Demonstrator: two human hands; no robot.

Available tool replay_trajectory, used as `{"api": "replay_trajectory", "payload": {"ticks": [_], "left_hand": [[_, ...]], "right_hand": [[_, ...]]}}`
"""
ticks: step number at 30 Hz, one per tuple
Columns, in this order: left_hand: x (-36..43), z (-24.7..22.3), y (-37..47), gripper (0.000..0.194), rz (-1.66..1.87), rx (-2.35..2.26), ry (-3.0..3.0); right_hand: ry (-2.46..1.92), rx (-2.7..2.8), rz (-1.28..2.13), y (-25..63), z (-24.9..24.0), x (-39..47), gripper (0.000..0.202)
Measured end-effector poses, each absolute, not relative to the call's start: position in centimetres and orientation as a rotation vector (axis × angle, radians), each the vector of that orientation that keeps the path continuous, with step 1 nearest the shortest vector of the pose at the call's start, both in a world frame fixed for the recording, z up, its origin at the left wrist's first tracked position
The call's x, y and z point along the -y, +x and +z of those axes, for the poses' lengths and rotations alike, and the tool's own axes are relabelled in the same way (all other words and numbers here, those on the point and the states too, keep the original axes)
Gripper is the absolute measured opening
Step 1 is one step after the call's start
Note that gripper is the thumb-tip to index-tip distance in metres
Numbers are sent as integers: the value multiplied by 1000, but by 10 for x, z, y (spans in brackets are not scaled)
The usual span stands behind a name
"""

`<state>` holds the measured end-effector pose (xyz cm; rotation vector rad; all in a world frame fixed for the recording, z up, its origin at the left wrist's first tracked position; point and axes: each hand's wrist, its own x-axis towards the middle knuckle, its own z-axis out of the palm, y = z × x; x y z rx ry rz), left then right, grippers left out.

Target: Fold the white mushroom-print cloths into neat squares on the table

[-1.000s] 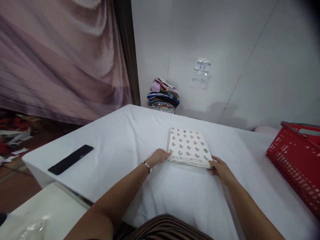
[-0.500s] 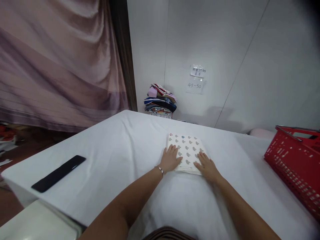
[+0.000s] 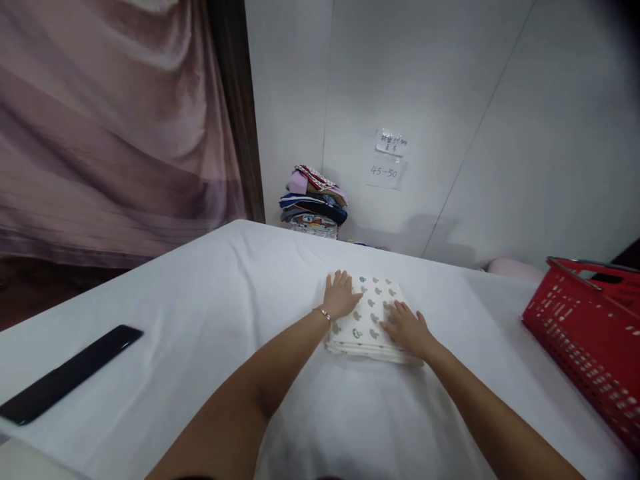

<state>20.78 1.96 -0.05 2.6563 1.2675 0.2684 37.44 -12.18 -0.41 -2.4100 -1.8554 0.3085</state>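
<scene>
A folded white cloth [image 3: 367, 327] with a print of grey shapes and a few coloured ones lies in the middle of the white-covered table [image 3: 200, 320]. Its stacked layers show along the near edge. My left hand [image 3: 341, 295] rests flat on the cloth's upper left part, fingers apart, a bracelet at the wrist. Over the right side of the cloth lies my right hand [image 3: 407, 328], palm down with its fingers spread. Neither hand grips anything.
A red plastic basket [image 3: 585, 333] stands at the table's right. At the left lies a long black flat object [image 3: 73, 373]. Beyond the far edge is a pile of folded clothes [image 3: 315, 203] against the wall, near two paper notes [image 3: 385, 172]. A pink curtain [image 3: 110, 133] hangs at left.
My left hand has slid away from me to the cloth's upper left. My right hand has shifted slightly inward. More of the cloth's near layers show, and the view has moved a little.
</scene>
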Motion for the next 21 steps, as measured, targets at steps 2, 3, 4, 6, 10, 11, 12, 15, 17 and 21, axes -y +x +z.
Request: {"api": "replay_trajectory", "payload": {"ticks": [2,3,4,6,10,11,12,15,17,21], "left_hand": [[-26,-12,212,70,226,-1312,2643],[-28,-18,213,71,229,-1328,2642],[-29,-24,213,71,249,-1335,2648],[-29,-32,211,71,284,-1329,2659],[-29,-38,206,70,298,-1305,2648],[-28,-38,206,69,300,-1306,2643],[-28,-38,205,69,303,-1307,2641],[-29,-34,207,68,278,-1312,2639],[-32,-27,212,70,218,-1314,2628],[-49,-11,225,77,270,-1348,2636]], "right_hand": [[-2324,1869,229,370,4,97,66],[-2279,1882,192,370,5,84,67],[-2252,1895,159,371,4,72,68],[-2287,1888,147,377,-2,52,68],[-2429,1810,255,394,-23,36,67],[-2434,1806,259,397,-27,35,67],[-2432,1809,251,399,-30,35,66],[-2421,1815,235,400,-34,36,67],[-2411,1815,237,400,-34,36,68],[-2402,1808,217,399,-34,36,68]]}}
